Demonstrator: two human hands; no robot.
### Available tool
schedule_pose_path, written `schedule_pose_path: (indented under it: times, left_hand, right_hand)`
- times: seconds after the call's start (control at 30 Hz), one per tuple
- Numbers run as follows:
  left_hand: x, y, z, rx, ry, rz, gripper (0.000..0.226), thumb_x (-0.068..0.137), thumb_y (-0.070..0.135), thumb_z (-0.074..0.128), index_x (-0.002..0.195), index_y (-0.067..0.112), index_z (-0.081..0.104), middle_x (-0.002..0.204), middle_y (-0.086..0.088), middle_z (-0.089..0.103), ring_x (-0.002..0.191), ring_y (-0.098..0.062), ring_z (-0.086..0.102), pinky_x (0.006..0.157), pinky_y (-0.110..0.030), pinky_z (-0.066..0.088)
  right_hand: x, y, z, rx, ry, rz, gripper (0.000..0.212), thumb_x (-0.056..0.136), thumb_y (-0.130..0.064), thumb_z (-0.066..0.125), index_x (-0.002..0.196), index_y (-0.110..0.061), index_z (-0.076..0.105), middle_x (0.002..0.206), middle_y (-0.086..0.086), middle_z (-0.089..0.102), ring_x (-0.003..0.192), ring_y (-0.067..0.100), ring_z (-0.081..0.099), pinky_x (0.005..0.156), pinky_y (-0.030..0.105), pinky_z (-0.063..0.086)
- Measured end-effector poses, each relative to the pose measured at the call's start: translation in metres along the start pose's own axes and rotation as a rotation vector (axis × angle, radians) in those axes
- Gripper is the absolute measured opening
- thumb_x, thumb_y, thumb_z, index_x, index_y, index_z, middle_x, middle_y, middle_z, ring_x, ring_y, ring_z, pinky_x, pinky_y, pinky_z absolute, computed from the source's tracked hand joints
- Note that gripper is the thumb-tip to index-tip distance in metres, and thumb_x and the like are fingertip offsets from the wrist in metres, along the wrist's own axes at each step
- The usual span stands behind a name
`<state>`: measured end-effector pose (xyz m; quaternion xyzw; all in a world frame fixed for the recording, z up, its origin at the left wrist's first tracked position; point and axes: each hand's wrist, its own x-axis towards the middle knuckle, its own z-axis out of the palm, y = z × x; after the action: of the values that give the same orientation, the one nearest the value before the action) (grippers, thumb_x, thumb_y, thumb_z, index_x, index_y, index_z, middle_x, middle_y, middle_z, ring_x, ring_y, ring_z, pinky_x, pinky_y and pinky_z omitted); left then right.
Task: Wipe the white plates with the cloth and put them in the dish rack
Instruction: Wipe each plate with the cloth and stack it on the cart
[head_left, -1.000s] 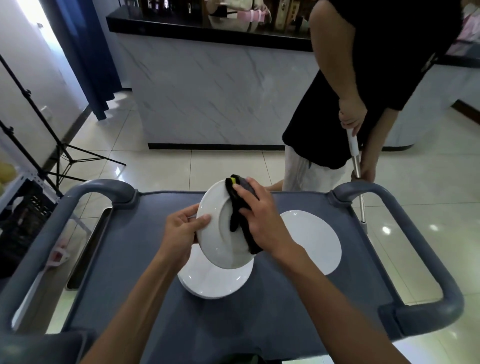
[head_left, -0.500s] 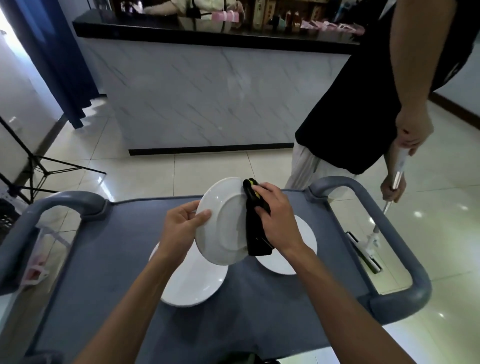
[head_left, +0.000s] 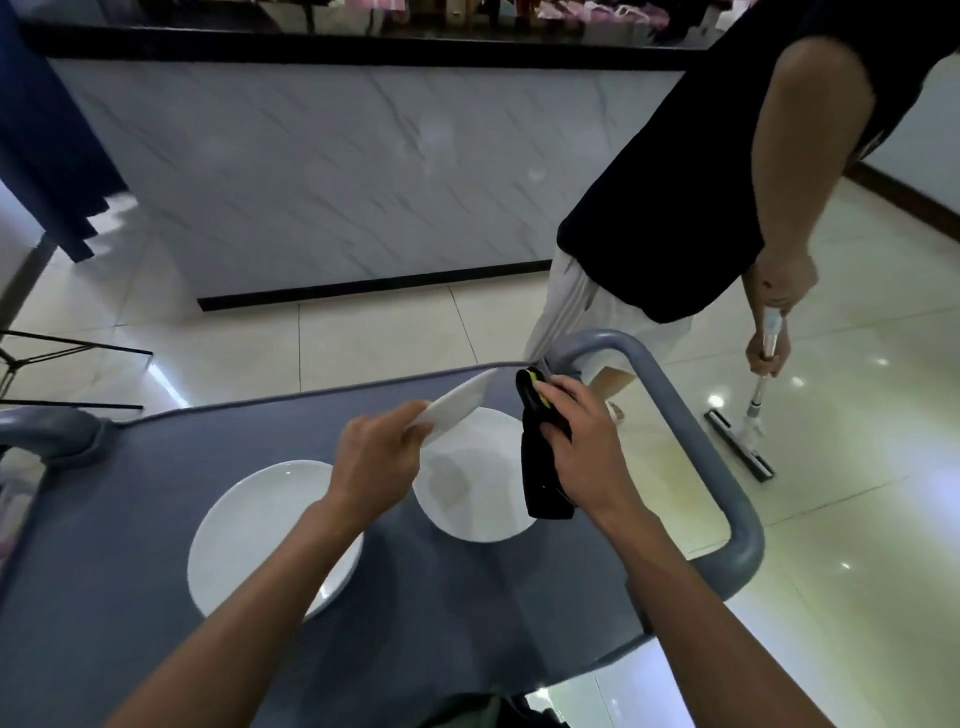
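- 2 bare forearms reach from the near edge over the blue-grey top of a plastic cart (head_left: 156, 545) with rounded grey handles.
- A round white plate (head_left: 270, 535) lies flat on the cart top at near left, partly under the left forearm.
- A second round white plate (head_left: 467, 493) lies flat just right of centre, a little farther off, apart from the 1st.
- The left hand (head_left: 376, 462) holds a third white plate (head_left: 457, 408) by its near rim, thumb on top and fingers curled beneath, pinching the edge. That plate is lifted off the cart and tilted, seen nearly edge-on, hanging above the second plate's far left part.
- The right hand (head_left: 576, 441) grips a black cloth with a yellow patch (head_left: 540, 483); its fingers are curled round the cloth's upper part and slightly spread. The cloth hangs down from the hand over the right edge of the second plate, just beside the lifted plate; I cannot tell whether the 2 touch.
- The dish rack does not show in this view.
- Past the cart's far right corner, a person in a black top and white shorts (head_left: 701, 208) holds a long-handled floor mop (head_left: 743, 441) with both hands on the glossy tiled floor.
- Farther off stands a white marble-patterned counter with a black top (head_left: 337, 156); a dark blue curtain (head_left: 47, 145) hangs at far left.
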<state>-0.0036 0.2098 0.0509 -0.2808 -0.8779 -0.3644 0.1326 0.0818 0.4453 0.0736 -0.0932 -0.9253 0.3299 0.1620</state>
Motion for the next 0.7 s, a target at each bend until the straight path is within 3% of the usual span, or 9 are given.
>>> schedule_pose_path:
  times: [0.1,0.2,0.47,0.57,0.7]
  left_hand:
    - [-0.001,0.01,0.014,0.11,-0.031,0.115,0.017,0.088,0.013,0.071,0.105,0.017,0.076,0.075,-0.002,0.074,0.057,-0.03,0.065,0.053,-0.028,0.048]
    - [-0.005,0.017,0.032,0.172,-0.045,0.153,0.023,0.081,0.002,0.078,0.098,0.016,0.077,0.079,0.0,0.075,0.062,-0.029,0.069,0.049,-0.034,0.054]
    - [-0.022,0.018,0.071,0.272,-0.042,0.319,0.028,0.075,0.0,0.061,0.092,0.017,0.076,0.08,0.004,0.075,0.069,-0.023,0.072,0.048,-0.025,0.047]
    - [-0.033,0.019,0.083,0.287,-0.053,0.371,0.028,0.081,0.003,0.054,0.094,0.015,0.075,0.086,0.002,0.076,0.076,-0.024,0.072,0.055,-0.028,0.052]
    - [-0.054,0.017,0.099,0.304,-0.172,0.393,0.036,0.071,0.0,0.078,0.104,0.012,0.075,0.105,-0.004,0.075,0.095,-0.028,0.073,0.075,-0.037,0.061]
  right_hand:
    - [-0.004,0.016,-0.008,0.01,0.013,0.016,0.049,0.091,0.004,0.059,0.137,-0.012,0.059,0.14,0.002,0.052,0.13,0.024,0.046,0.113,0.039,0.037]
    - [-0.007,0.028,-0.012,0.025,0.012,0.011,0.048,0.091,0.004,0.059,0.136,-0.011,0.059,0.139,0.003,0.052,0.128,0.022,0.048,0.112,0.038,0.038]
    - [-0.009,0.049,-0.02,0.064,-0.004,-0.004,0.047,0.092,0.003,0.059,0.137,-0.012,0.059,0.139,0.002,0.051,0.129,0.021,0.047,0.111,0.038,0.039]
    - [-0.011,0.057,-0.023,0.065,-0.017,-0.007,0.048,0.091,0.003,0.059,0.137,-0.012,0.058,0.139,0.002,0.051,0.128,0.021,0.047,0.112,0.036,0.038]
    - [-0.018,0.068,-0.024,0.047,-0.039,-0.007,0.049,0.092,0.002,0.058,0.138,-0.015,0.058,0.139,-0.001,0.051,0.128,0.017,0.046,0.112,0.023,0.032]
